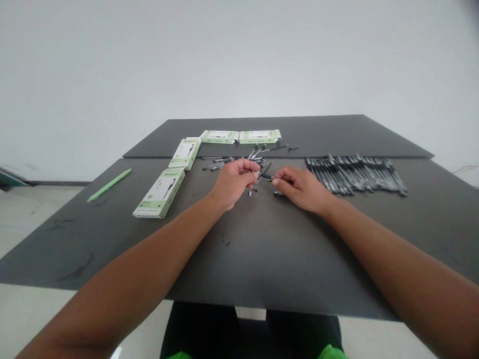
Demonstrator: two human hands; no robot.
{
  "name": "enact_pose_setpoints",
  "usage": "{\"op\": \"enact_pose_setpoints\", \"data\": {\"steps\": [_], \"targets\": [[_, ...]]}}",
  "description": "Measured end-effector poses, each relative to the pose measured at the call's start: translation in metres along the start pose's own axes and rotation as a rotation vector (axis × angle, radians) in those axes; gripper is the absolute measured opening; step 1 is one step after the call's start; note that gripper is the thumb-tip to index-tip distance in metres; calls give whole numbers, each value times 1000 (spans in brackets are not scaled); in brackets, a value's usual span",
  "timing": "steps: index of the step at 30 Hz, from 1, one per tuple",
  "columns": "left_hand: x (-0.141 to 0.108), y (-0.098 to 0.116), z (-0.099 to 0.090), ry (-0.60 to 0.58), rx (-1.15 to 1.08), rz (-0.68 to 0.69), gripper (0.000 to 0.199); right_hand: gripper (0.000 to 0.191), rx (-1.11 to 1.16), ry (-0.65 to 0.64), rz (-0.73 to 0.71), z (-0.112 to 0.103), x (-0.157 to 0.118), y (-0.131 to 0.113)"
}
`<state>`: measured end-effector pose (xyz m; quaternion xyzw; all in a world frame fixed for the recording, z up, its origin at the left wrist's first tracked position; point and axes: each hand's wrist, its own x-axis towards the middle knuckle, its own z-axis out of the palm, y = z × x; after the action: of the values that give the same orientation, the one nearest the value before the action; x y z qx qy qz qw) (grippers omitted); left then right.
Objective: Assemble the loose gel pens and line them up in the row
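Note:
Over the middle of the dark table, my left hand [235,182] and my right hand [302,188] hold a black-and-clear pen [266,176] between them. My left fingers pinch one end; my right thumb and fingertips close on its dark end. Just beyond my hands lies a loose heap of pen parts [220,163], thin clear and black pieces pointing several ways. A small dark part [279,193] lies beside my right fingertips. To the right of my right hand, many black-and-clear pens [355,174] lie side by side in a row.
Several green-and-white pen boxes, such as the near box [159,194] and the far box [260,136], form a bent line at the left and back. A green pen-shaped tool [110,185] lies far left. A seam crosses the dark table [239,259].

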<state>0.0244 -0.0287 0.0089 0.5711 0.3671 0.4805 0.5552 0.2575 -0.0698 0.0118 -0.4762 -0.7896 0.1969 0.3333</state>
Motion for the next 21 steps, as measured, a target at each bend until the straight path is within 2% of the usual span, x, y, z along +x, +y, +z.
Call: {"op": "enact_pose_setpoints", "data": {"steps": [9,12,17,21], "targets": [[-1,3,1,-3,-1,1,28,24,-3,9,-20,0,0,1],[-2,3,-1,1,112,-7,18,23,-7,15,-26,0,0,-1],[-2,4,-3,24,293,47,40,21,2,5,-21,-1,0,-2],[-2,3,-2,11,283,40,31,22,-1,8,-31,-1,0,-2]]}}
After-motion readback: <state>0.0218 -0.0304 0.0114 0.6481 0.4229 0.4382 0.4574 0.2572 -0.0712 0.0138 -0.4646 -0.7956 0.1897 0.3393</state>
